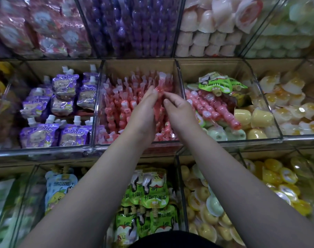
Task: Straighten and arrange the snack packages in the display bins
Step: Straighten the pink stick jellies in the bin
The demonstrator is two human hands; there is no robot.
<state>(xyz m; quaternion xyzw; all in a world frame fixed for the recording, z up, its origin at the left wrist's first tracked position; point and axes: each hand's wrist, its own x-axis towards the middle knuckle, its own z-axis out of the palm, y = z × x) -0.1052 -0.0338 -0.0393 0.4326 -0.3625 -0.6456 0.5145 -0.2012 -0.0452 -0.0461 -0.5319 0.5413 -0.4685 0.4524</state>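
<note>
A clear display bin [98, 111] in the middle row holds several pink jelly stick packs [120, 102] standing in rows. Both my hands are over its right half. My left hand [145, 106] and my right hand [177, 108] together pinch one pink jelly stick pack [158, 90] that stands upright between them, its white tip pointing away from me. The lower part of that pack is hidden behind my hands.
The bin to the right [267, 111] holds more pink sticks [211, 106], a green pouch [217, 82] and yellow and green jelly cups. Purple pouches [63, 97] fill the left bin. Green apple pouches [150, 192] and yellow cups lie in the lower row.
</note>
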